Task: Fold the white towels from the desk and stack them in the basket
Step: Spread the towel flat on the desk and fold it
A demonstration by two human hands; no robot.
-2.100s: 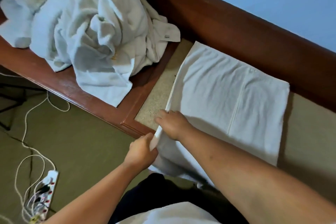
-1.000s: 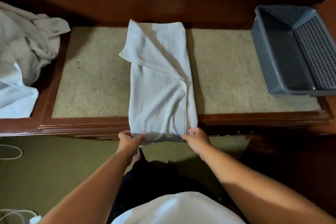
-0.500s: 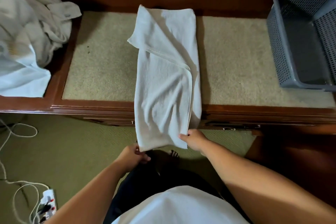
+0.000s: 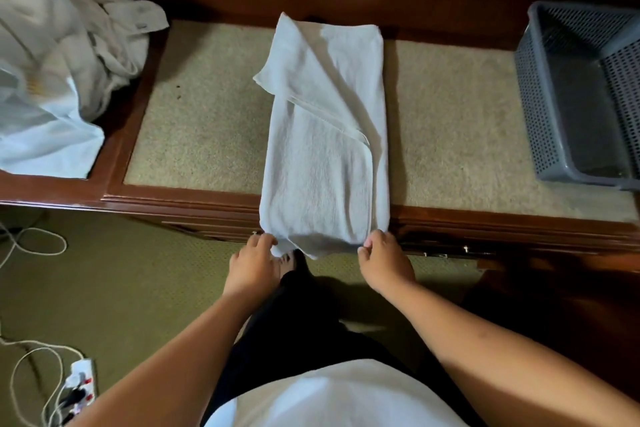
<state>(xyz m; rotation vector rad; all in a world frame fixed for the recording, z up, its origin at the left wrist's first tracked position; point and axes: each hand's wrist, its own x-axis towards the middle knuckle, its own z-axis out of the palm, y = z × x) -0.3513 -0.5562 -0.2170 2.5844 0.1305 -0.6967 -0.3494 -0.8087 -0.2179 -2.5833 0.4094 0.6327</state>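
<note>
A person's left hand (image 4: 254, 262) and right hand (image 4: 382, 258) each pinched a near corner of the narrow-folded white towel (image 4: 325, 149), draped over the front edge of the desk (image 4: 180, 199), seemingly to lift it into another fold. The basket (image 4: 530, 97) waited at right.

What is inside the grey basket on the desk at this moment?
Only the bare floor of the grey basket shows, no towel. Its right part lies outside the picture and cannot be judged.

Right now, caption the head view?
Left hand and right hand pinch near corners of the folded white cloth towel overhanging the brown wooden desk.
</note>
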